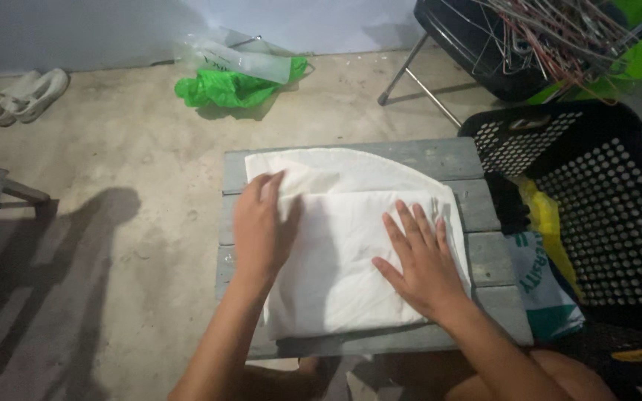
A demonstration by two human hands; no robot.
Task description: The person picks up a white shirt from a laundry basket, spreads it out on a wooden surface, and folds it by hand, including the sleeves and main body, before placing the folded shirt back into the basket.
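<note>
Your right hand [421, 256] lies flat, palm down, on the folded white cloth [351, 260]. Its fingers [410, 223] are spread and point away from you; the grip is fully open and pinches nothing. Your left hand [258, 226] rests on the cloth's left edge, also flat, fingers together and stretched forward, its grip open too and only pressing the fabric. The cloth lies in the middle of the grey slatted wooden desk [484, 256], folded into a rough rectangle, with a rounded layer reaching toward the desk's far edge beyond your fingertips.

Just beside the desk on your right stands a black perforated plastic basket [611, 215], and between the two you can see dark, yellow and printed white-and-green fabric [540, 278].

Farther off, on the concrete floor [128, 148], a crumpled green plastic bag [224, 87] lies with a clear plastic wrapper [243, 59] on top of it. A pair of pale shoes [27, 96] sits at the far left near the wall. At the far right, a dark folding chair [484, 52] carries a tangle of wire hangers [566, 33].
</note>
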